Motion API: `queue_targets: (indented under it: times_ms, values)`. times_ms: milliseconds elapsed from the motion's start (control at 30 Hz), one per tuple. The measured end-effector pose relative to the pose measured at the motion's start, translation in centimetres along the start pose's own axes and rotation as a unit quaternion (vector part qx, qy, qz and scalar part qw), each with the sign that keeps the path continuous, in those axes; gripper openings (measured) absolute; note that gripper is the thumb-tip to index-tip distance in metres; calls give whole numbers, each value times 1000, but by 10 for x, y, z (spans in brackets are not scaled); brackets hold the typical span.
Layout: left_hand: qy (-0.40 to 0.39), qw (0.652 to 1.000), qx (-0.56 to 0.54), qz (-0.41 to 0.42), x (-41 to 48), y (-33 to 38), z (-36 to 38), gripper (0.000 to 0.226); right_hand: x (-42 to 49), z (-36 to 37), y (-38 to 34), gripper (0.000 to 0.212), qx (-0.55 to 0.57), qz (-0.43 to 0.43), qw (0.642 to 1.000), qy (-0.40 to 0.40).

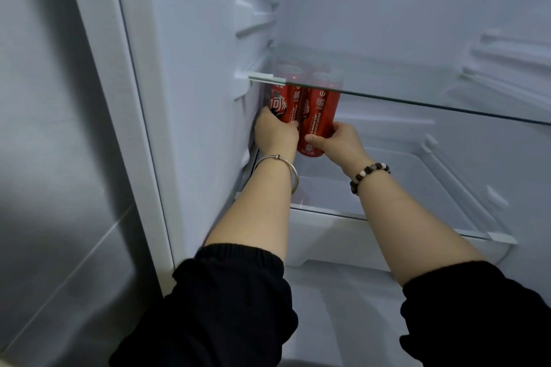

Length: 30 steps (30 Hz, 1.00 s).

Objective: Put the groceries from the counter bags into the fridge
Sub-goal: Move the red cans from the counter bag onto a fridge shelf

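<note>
Two tall red soda cans stand upright side by side at the left of the fridge's lower glass shelf [387, 188], under the upper glass shelf [417, 89]. My left hand [275, 134] grips the lower part of the left can [283, 104], close to the fridge's left wall. My right hand [337, 140] grips the bottom of the right can [319, 110]. The cans' tops show dimly through the upper shelf. Whether the cans rest on the shelf or hang just above it I cannot tell.
The white fridge interior has side rails on the left wall [256, 21] and on the right wall [507, 53]. A white drawer front [343, 244] lies below the lower shelf. The grey outer panel [59, 158] stands at the left.
</note>
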<state>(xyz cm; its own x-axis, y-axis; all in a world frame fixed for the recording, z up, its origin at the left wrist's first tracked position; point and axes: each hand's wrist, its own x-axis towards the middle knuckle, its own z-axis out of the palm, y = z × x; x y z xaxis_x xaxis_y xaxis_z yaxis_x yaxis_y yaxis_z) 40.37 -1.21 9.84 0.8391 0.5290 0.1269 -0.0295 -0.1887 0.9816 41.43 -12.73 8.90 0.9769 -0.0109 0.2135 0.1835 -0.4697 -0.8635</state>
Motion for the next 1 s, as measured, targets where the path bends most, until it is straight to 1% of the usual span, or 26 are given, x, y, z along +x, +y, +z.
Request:
queue_targets:
  times_ms: [233,367,533,633,800,900,1000]
  values:
    - [1,1000,-20,-8,12,-4,5,38,11,4,4,42,15,5,1000,2]
    - [4,1000,-21,-1,14,-7,10,41,17,6,7,40,23,6,1000,1]
    - [-13,1000,-7,3,20,-8,15,46,24,11,9,39,32,3,999,9]
    - [-21,1000,11,2,24,-10,17,48,30,14,10,39,30,8,999,8]
    - [-24,1000,1,-2,24,-11,17,48,31,16,15,38,12,-3,1000,14]
    - [-19,1000,-12,-8,22,-12,17,47,30,17,18,41,-10,-18,1000,19]
    - [3,1000,-18,-8,20,-14,16,40,28,15,18,46,3,-15,999,39]
